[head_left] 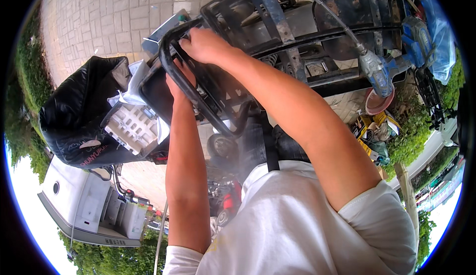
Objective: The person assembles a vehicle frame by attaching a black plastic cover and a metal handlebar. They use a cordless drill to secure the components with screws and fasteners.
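Note:
My right hand (207, 46) is at the upper corner of a black tubular bar (174, 69) on a dark metal vehicle frame (292, 62). Its fingers are curled closed, and whatever they pinch is hidden. Just below it, my left hand (179, 84) reaches in behind the bar, which covers most of its fingers, so its grip cannot be made out. A black panel (156, 89) lies beside the left hand. On the right part of the frame rests a blue and grey cordless impact wrench (376, 72) with a long extension rod (329, 12), apart from both hands.
Left of the frame are a black padded cover (74, 106) and a white molded tray (133, 129). A blue plastic bag (441, 37) hangs at the far right, above a reddish bowl (381, 101) and a yellow box (366, 131). A white vehicle (84, 200) stands at lower left.

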Motion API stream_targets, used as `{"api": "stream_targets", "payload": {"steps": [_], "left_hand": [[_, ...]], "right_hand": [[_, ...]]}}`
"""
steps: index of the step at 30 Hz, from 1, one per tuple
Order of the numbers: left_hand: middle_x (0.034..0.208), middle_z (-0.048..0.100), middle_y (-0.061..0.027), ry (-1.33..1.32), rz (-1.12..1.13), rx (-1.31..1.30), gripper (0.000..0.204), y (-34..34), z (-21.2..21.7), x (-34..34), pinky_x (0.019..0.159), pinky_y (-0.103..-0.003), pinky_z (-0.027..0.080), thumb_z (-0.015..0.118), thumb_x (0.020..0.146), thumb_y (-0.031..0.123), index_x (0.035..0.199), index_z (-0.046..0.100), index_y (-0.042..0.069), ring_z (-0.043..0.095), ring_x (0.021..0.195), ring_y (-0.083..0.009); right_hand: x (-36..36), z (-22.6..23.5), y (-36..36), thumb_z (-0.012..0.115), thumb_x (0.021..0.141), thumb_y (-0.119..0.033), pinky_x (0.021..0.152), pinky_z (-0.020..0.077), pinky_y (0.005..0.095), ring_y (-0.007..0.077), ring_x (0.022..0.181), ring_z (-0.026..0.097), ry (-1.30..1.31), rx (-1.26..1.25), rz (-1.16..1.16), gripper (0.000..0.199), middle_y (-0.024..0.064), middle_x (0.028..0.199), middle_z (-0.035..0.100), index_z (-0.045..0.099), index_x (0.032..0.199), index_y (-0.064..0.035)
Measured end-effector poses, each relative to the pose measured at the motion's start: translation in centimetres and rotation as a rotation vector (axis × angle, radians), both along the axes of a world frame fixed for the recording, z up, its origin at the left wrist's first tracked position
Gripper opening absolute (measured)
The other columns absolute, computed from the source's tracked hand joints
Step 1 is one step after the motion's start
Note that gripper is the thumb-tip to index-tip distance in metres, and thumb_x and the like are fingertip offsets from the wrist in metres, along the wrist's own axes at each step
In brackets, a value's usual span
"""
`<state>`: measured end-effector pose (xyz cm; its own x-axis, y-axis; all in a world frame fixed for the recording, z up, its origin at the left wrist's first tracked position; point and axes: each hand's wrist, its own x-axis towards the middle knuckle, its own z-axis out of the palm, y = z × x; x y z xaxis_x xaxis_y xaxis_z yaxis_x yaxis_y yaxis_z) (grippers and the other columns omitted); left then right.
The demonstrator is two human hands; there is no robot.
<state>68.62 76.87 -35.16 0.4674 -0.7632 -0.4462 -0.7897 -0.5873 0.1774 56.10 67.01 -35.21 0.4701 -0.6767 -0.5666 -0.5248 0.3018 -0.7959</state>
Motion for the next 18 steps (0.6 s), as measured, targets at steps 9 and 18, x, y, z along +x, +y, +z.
{"api": "stream_targets", "payload": {"steps": [9, 18], "left_hand": [[0.097, 0.064, -0.0268, 0.057, 0.119, -0.003, 0.037, -0.2, 0.3, -0.3, 0.079, -0.048, 0.048, 0.044, 0.096, 0.031, 0.101, 0.063, 0.0, 0.06, 0.096, -0.0432], [0.099, 0.064, -0.0253, -0.016, 0.033, 0.013, 0.032, -0.3, 0.7, -0.7, 0.08, -0.047, 0.048, 0.045, 0.095, 0.029, 0.105, 0.061, 0.002, 0.06, 0.096, -0.0424]], "right_hand": [[-0.1, 1.1, -0.2, 0.043, 0.093, -0.029, 0.092, 0.045, 0.0468, 0.0418, 0.103, 0.059, -0.002, -0.004, 0.028, 0.041, 0.0277, 0.105, 0.063, 0.062, 0.102, 0.006], [-0.1, 1.8, -0.6, 0.042, 0.092, -0.03, 0.092, 0.0456, 0.0463, 0.0411, 0.103, 0.059, 0.013, 0.024, 0.068, 0.043, 0.0274, 0.106, 0.063, 0.062, 0.105, 0.0064]]}}
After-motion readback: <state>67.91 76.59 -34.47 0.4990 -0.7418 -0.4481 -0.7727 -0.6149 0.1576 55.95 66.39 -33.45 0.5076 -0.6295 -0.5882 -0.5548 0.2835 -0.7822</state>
